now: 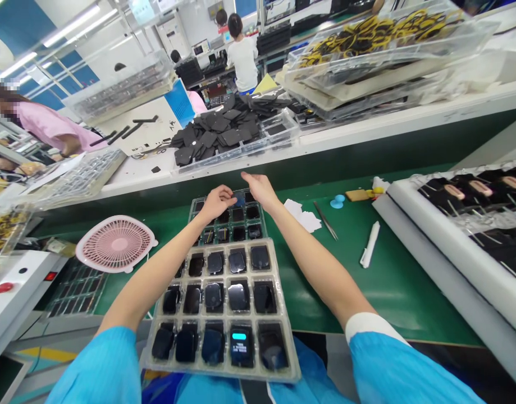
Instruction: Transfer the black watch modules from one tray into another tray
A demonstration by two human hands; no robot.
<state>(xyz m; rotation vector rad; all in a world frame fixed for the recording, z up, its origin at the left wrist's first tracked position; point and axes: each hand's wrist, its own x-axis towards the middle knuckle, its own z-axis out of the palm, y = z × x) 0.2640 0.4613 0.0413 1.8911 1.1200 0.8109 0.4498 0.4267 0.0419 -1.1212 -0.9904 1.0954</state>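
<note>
My left hand (218, 203) is over the far clear tray (265, 225), fingers bent and tips close together. A bluish, see-through piece (240, 198) shows by its fingertips; whether it is held is unclear. At the same tray's right far corner, my right hand (261, 189) has its thumb and fingers drawn together, and anything between them is too small to make out. Nearer me, a beige tray (285, 314) overlaps the far tray's front edge. Its pockets hold several dark, square watch-like units (214, 295). One front unit (241, 345) has a lit screen with a cyan bar.
A pink fan (119, 244) stands left. Right of the trays lie white paper (303, 216), tweezers (325, 220) and a white pen (370, 244). A white rack (434, 241) borders the right side. Black pads (219, 132) are heaped on the shelf ahead.
</note>
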